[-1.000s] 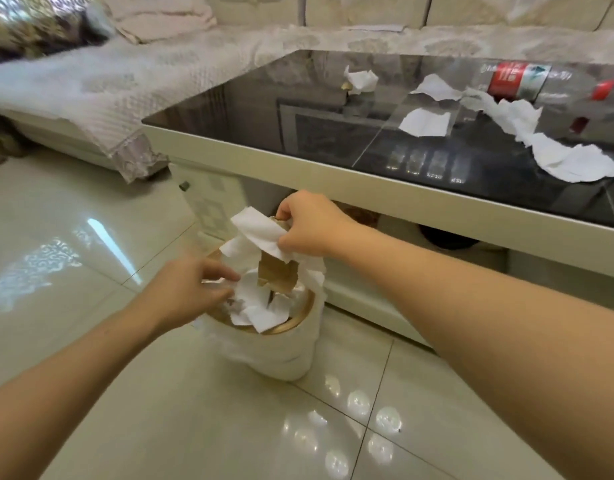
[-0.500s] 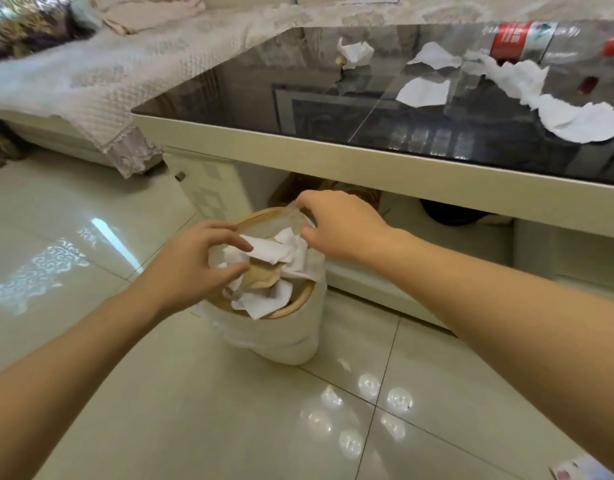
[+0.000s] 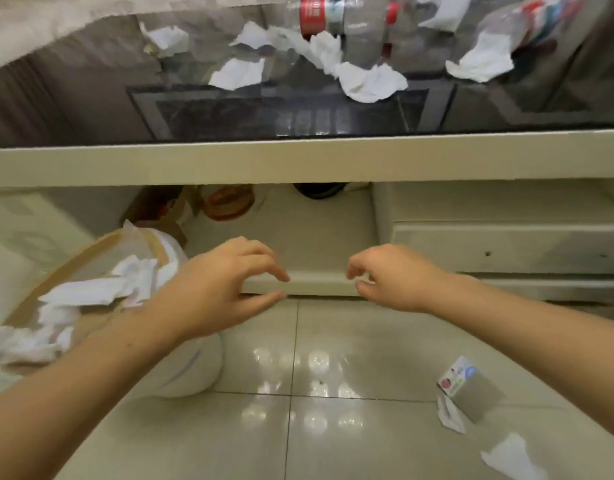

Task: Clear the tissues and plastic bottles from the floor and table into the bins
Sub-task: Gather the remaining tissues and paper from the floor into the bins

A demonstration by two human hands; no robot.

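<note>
A round bin [image 3: 191, 368] with a white liner stands on the floor at the left, filled with crumpled tissues [image 3: 90, 289]. My left hand [image 3: 215, 289] hovers just right of the bin, empty, fingers curled apart. My right hand [image 3: 388, 275] is also empty and open, in front of the table's lower shelf. On the dark glass table [image 3: 298, 161] lie several white tissues [image 3: 371, 81] and a clear plastic bottle [image 3: 329, 15] with a red label. A second bottle [image 3: 530, 12] lies at the far right.
A small carton [image 3: 468, 386] and a tissue [image 3: 510, 455] lie on the glossy tiled floor at the lower right. Under the table are an amber jar [image 3: 229, 202], a dark object and white drawers [image 3: 506, 251]. A cloth-covered sofa is at the top left.
Both hands let go of the tissues in the bin and drew back to the right, empty. The view swung right and down, showing the carton and floor tissue.
</note>
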